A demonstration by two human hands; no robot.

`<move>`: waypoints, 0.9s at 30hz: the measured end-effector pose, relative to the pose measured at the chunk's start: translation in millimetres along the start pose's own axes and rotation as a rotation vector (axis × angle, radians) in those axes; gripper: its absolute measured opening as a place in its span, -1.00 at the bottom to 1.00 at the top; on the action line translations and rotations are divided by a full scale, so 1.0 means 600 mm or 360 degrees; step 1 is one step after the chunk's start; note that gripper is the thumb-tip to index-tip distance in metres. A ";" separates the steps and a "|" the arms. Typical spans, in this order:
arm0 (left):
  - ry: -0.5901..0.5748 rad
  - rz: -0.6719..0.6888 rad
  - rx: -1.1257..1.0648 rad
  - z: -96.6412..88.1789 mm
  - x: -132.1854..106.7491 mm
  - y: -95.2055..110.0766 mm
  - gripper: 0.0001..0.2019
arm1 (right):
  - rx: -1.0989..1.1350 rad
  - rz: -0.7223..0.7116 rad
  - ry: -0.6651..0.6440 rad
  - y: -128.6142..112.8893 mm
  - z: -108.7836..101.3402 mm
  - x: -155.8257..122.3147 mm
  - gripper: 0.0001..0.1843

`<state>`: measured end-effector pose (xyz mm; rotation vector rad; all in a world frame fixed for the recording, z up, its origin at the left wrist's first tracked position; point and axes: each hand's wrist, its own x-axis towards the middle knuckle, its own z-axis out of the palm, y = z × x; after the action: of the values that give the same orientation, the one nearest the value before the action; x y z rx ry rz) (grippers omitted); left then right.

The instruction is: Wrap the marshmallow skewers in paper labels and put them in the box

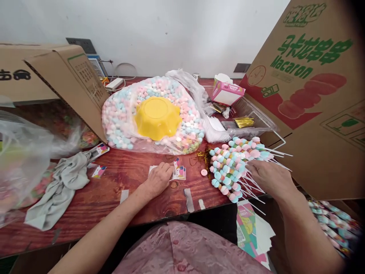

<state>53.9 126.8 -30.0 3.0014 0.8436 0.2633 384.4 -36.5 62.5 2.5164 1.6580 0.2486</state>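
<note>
My left hand point(158, 179) rests on the reddish wooden table point(119, 198), fingers curled over a small stack of printed paper cards point(179, 172). My right hand point(268, 176) lies on the white sticks of a pile of pastel marshmallow skewers point(234, 163) at the table's right edge, fingers bent among the sticks. A single pink marshmallow point(203, 172) sits loose between the two hands. Behind them a clear plastic bag of pastel marshmallows point(125, 114) carries an upturned yellow bowl point(157, 116).
A big Macaron cardboard box point(313, 95) stands at the right, another open carton point(68, 82) at the left. A grey cloth point(61, 186) and plastic bags point(19, 160) lie left. A pink tissue box point(226, 91), gold twist ties point(243, 121) and a clear tray sit behind the skewers.
</note>
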 end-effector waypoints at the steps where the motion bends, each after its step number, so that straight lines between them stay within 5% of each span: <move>1: 0.0016 0.0044 -0.0022 0.002 -0.009 -0.005 -0.78 | 0.0011 0.0007 -0.0025 0.000 -0.001 0.004 -0.70; 8: -0.0224 -0.0124 0.0093 -0.010 -0.007 0.024 -0.84 | 0.0024 0.0100 0.0066 -0.005 -0.010 0.002 -0.68; 12: -0.0119 -0.0181 0.0038 -0.021 0.000 0.023 -0.87 | 0.0160 0.0310 0.0547 -0.007 -0.005 -0.021 -0.68; 15: -0.0011 -0.0196 -0.0001 -0.022 -0.020 0.013 -0.82 | 0.0712 0.0301 0.0873 -0.010 0.002 -0.045 -0.72; 21: -0.0220 -0.0302 -0.0051 -0.024 -0.055 0.031 -0.77 | 0.1708 0.0224 0.0498 -0.061 0.020 -0.073 -0.82; 27: 0.0170 -0.0606 -0.0763 -0.018 -0.057 0.015 -0.84 | 0.1841 0.0046 0.0140 -0.100 0.044 -0.063 -0.81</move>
<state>28.0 101.3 -24.1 2.3527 1.1448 0.5299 321.2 -47.7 22.8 3.2583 2.2012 -0.8697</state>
